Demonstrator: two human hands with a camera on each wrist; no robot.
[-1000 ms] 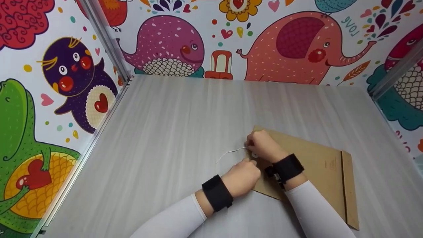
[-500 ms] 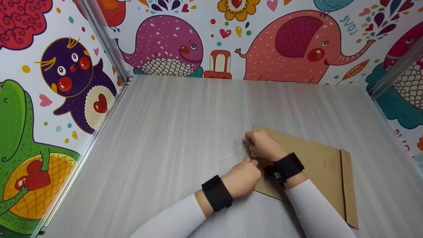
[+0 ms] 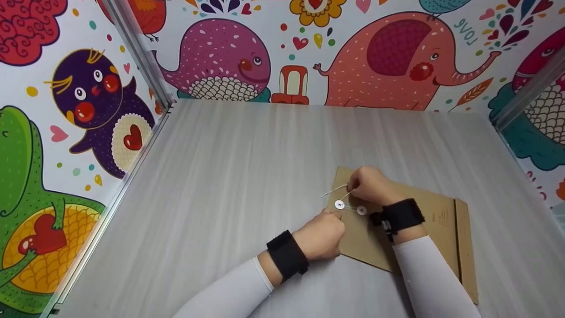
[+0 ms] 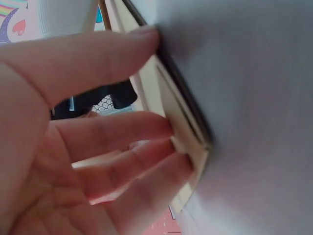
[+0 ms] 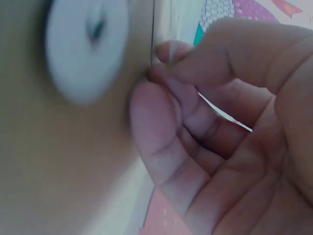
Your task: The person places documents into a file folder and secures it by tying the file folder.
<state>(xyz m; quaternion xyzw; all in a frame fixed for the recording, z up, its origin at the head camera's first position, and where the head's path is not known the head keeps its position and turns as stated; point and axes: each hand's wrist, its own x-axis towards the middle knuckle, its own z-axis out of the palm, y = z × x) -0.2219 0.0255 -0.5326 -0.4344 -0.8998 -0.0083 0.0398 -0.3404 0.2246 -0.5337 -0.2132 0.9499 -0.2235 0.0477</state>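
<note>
A brown kraft document envelope (image 3: pixel 417 225) lies on the table at the right in the head view. Two white round buttons (image 3: pixel 361 210) sit near its left end, with thin string between them. My right hand (image 3: pixel 373 184) pinches the white string (image 3: pixel 334 191) above the left button; one length runs down to that button and a loose end sticks out leftward. At the envelope's left edge, my left hand (image 3: pixel 320 236) holds it, the thumb and fingertips on its edge in the left wrist view. One button (image 5: pixel 88 49) shows large beside my right fingers in the right wrist view.
The pale wood-grain table (image 3: pixel 229 176) is bounded by walls with cartoon animals, and metal rails (image 3: pixel 145 57) run along the corners. A folded strip (image 3: pixel 468 251) closes off the envelope's right end. Black bands (image 3: pixel 287 256) wrap both wrists.
My right hand has moved right and slightly away from me with the string, uncovering both buttons. The loose string end has swung up closer to the envelope. My left hand stays almost where it was.
</note>
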